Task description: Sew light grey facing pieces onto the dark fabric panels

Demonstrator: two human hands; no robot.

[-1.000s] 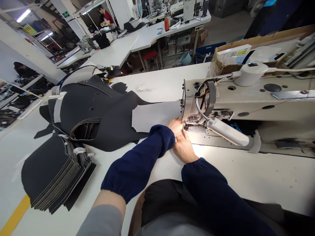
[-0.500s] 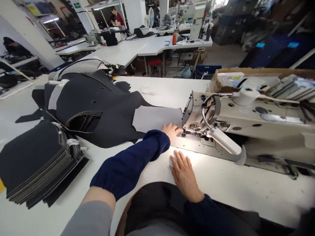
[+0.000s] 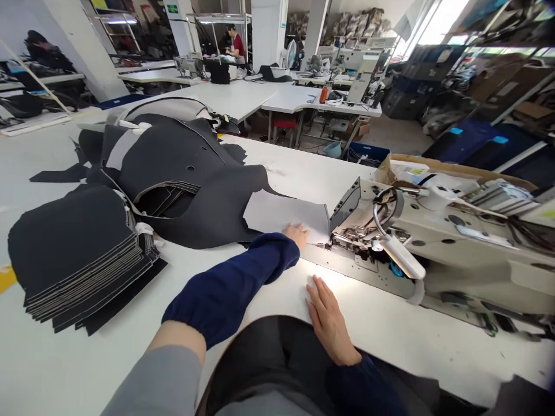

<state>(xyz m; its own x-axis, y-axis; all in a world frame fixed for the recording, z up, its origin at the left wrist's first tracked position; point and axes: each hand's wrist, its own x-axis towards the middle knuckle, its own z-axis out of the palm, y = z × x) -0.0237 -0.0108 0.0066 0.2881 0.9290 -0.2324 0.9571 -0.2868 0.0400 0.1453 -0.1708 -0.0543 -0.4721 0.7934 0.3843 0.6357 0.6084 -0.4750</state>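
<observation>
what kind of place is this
Probably a sewing workshop: an industrial sewing machine on the bench, stacks of cut black material beside it, and more sewing machines on tables behind.

This is a garment sewing workshop, a large factory-style room. A cream-painted industrial sewing machine (image 3: pixel 411 231) with a bent lamp is set into a long white desk (image 3: pixel 329 173), and tied stacks of black cut fabric panels (image 3: pixel 73 254) lie on it. Farther back, more white desks carry another grey sewing machine (image 3: pixel 188 66), and a person in a red shirt (image 3: pixel 234 45) sits among white pillars. Dark blue plastic crates (image 3: pixel 401 101) stand along the far side.
</observation>
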